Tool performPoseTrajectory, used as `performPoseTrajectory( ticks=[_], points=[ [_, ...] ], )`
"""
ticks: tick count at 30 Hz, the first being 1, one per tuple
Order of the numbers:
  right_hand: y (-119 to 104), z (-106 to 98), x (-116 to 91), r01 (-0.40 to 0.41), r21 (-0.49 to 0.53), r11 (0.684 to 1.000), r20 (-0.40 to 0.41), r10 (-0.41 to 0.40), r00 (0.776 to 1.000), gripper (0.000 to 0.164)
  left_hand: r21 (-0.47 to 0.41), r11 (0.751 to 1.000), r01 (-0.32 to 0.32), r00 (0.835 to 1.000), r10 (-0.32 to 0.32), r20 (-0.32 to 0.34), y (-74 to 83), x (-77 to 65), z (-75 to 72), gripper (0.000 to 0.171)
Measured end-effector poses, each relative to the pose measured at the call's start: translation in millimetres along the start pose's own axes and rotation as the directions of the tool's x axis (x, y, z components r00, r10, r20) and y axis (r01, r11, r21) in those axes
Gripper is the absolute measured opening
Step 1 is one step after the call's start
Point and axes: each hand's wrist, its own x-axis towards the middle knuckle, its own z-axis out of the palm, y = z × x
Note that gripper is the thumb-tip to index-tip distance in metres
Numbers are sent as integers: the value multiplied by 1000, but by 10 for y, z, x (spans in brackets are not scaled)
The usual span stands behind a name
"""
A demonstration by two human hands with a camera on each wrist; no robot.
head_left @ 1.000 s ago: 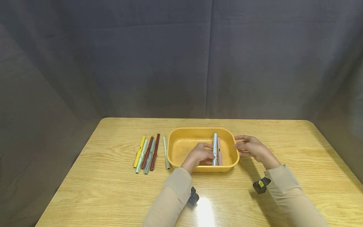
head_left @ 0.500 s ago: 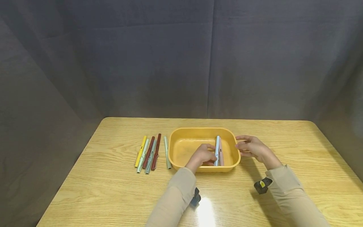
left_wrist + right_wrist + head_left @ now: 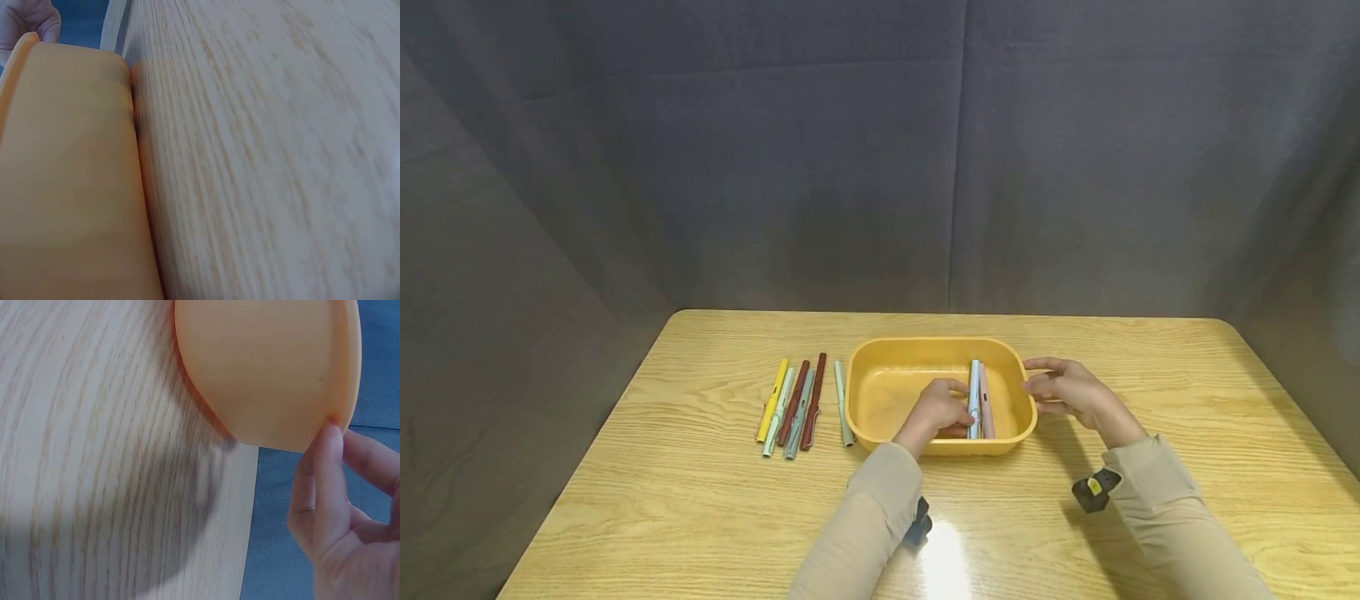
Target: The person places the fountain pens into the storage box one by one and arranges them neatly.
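A yellow plastic bin (image 3: 887, 342) stands on the table, holding a light blue pen (image 3: 974, 383) and a pink pen (image 3: 986, 404) side by side near its right end. My left hand (image 3: 934, 410) reaches over the near rim and pinches the light blue pen near its lower part; some fingertips are hidden. At the bin's right end, my right hand (image 3: 1071, 396) grips the rim between thumb and fingers, as the right wrist view shows on the bin wall (image 3: 269, 375). In the left wrist view the bin's side (image 3: 69, 175) hides the left hand's fingers.
Left of the bin lie several pens: a yellow pen (image 3: 772, 400), dark red pens (image 3: 813, 402), a grey-green pen (image 3: 800, 417) and a pale green pen (image 3: 778, 412). Another green pen (image 3: 842, 404) lies close to the bin's left wall. Dark curtains (image 3: 820, 167) surround the wooden table (image 3: 700, 517).
The light blue pen has come down lower and a little to the right, against the pink pen, with my left hand following. My right hand stays at the rim.
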Motion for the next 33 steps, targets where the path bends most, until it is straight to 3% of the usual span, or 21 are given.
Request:
performPoseTrajectory(
  ticks=[12,20,27,33],
  points=[
    [34,6,-13,-4,23,1000,2,4,1000,57,-44,999,-12,1000,12,6,-27,2,1,52],
    [53,3,-1,-11,27,1000,-2,11,1000,57,23,995,-93,994,95,-58,-17,24,-50,50],
    [41,-12,-3,-4,28,1000,3,4,1000,57,-15,988,-152,986,151,-66,115,-25,-187,48],
    [2,-9,-10,-10,27,1000,2,10,1000,58,-21,980,-197,979,195,-64,209,-95,-390,48]
  ],
)
